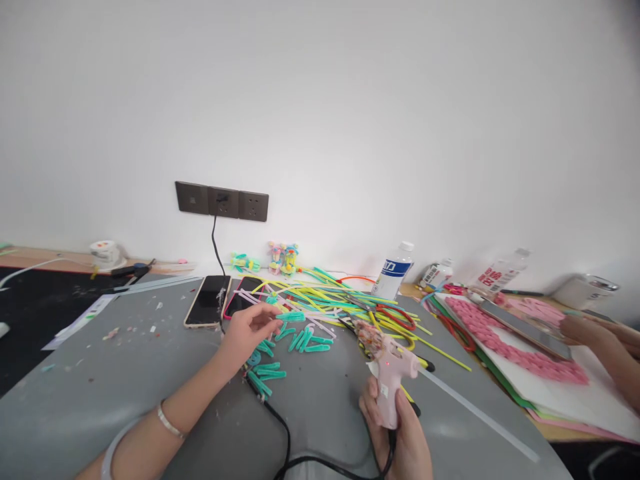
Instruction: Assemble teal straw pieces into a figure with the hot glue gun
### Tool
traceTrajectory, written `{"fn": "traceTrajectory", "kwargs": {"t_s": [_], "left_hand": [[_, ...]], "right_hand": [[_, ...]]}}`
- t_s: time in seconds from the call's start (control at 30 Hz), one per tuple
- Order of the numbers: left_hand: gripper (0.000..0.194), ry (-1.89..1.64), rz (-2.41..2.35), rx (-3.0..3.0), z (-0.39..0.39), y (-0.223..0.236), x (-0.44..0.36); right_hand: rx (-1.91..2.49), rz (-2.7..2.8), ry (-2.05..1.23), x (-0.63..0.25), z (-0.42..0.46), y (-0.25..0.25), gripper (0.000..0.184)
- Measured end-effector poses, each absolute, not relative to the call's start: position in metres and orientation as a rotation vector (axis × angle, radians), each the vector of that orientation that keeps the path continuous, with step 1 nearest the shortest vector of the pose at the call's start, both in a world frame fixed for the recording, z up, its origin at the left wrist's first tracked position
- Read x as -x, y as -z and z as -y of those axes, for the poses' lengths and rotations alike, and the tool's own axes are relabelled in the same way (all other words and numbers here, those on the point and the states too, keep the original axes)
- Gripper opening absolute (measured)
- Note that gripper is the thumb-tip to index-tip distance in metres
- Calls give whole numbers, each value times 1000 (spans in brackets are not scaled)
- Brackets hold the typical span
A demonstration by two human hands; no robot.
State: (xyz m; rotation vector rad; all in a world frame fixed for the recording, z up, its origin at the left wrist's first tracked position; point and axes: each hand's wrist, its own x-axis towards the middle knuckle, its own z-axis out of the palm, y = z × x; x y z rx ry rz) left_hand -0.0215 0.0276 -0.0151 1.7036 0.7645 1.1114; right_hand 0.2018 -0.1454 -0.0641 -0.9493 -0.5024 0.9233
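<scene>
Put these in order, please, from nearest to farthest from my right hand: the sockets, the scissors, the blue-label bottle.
1. Scissors: just beyond the right hand, on the table.
2. Blue-label bottle: behind the scissors, near the wall.
3. Sockets: up on the wall, far to the left.

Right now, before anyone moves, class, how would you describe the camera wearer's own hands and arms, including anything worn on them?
The left hand is bare, with a narrow silvery bracelet near the wrist and a pale, smooth bangle higher up. The right hand shows no jewellery. No sleeve is visible.
</scene>
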Motion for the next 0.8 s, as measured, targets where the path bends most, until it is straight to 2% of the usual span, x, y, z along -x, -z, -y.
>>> {"fn": "traceTrajectory", "kwargs": {"t_s": [0.17,0.3,0.5,0.8], "left_hand": [[15,-1105,-785,-1721,-29,18,21],[13,-1134,-817,-1809,-30,18,20],[13,-1124,-809,-1931,-31,21,18],[12,-1133,-772,-1994,-30,21,19]], "right_hand": [[692,646,-1087,-184,119,56,34],[716,768,-1183,-179,115,61,31],[722,858,-1276,-172,115,61,37],[755,875,-1292,-161,110,62,40]]}}
